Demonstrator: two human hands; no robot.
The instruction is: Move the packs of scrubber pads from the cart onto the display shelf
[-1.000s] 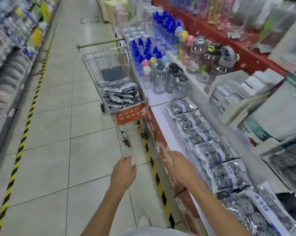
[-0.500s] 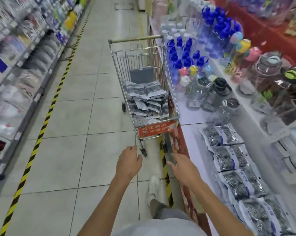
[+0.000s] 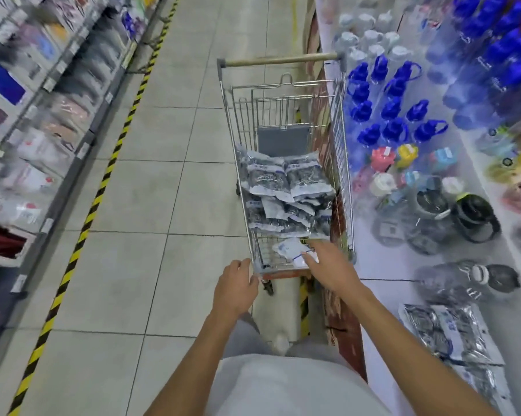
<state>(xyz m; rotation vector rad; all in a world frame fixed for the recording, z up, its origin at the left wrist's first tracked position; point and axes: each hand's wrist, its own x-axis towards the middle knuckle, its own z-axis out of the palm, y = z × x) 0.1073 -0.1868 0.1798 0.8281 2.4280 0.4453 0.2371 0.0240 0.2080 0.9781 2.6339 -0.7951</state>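
Moved: right hand (image 3: 328, 265) now over wire cart (image 3: 344, 163), open
Left hand (image 3: 235, 288): open
Packs (image 3: 286, 193): crinkly plastic, print unreadable

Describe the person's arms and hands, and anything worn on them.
Both forearms are bare, with no sleeves in view. The left hand and right hand wear no gloves; no watch, ring or wristband shows, though motion blur could hide small items. A light top covers the torso.
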